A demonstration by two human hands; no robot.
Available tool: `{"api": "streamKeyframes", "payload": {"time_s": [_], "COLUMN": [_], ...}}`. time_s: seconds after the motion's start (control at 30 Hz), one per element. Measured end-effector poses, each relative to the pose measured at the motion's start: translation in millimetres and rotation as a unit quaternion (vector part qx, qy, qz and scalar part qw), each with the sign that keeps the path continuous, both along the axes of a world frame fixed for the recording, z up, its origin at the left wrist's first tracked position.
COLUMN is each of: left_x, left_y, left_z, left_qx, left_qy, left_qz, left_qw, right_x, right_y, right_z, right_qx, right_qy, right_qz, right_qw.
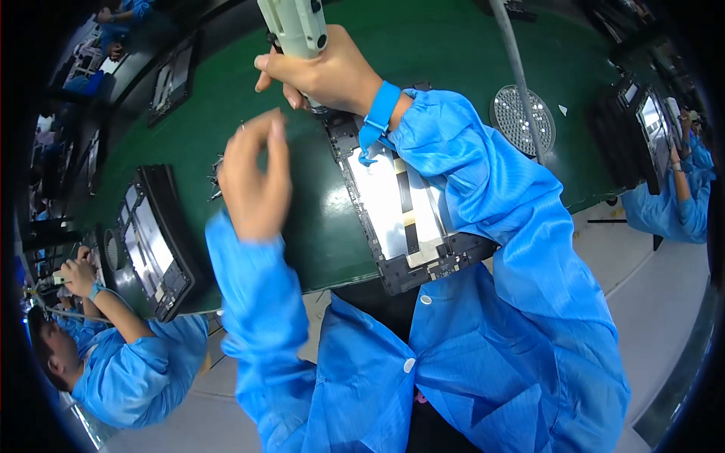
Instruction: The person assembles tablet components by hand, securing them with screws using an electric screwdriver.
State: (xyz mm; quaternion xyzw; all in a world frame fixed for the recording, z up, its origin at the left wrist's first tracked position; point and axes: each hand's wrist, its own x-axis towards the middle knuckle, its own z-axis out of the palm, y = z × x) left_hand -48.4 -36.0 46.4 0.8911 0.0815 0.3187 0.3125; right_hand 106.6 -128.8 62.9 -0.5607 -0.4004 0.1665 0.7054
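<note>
My right hand [325, 72] grips a pale electric screwdriver [293, 26], with its lower end down at the far left corner of an opened flat electronic device [381, 200]. The device has a black frame, silver plates and dark strips, and lies tilted before me, partly under my right sleeve. A blue wrist strap [381, 106] circles my right wrist. Left of the device, above the green table, is my left hand [257, 177], blurred, its thumb and finger curled toward each other. Whatever they may hold is too small to make out. Small dark parts, perhaps screws [217, 177], lie beside it.
A round perforated metal tray [521, 119] sits on the green table [423, 41] at the right, crossed by a grey pole or hose [517, 64]. Similar opened devices stand at left [151, 241] and right [651, 128]. A co-worker in blue [143, 370] works at lower left.
</note>
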Motion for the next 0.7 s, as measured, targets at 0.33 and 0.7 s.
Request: {"api": "streamKeyframes", "payload": {"time_s": [0.33, 0.7], "left_x": [-92, 133], "left_y": [-124, 81], "left_z": [-15, -46], "left_qx": [0.118, 0.246], "left_qy": [0.162, 0.031], "left_qz": [-0.084, -0.065], "left_qw": [0.976, 0.966], "right_x": [37, 59], "right_y": [-70, -241], "right_z": [54, 30], "right_qx": [0.214, 0.099], "right_qy": [0.024, -0.019], "right_qz": [-0.027, -0.270], "right_qw": [0.976, 0.957]}}
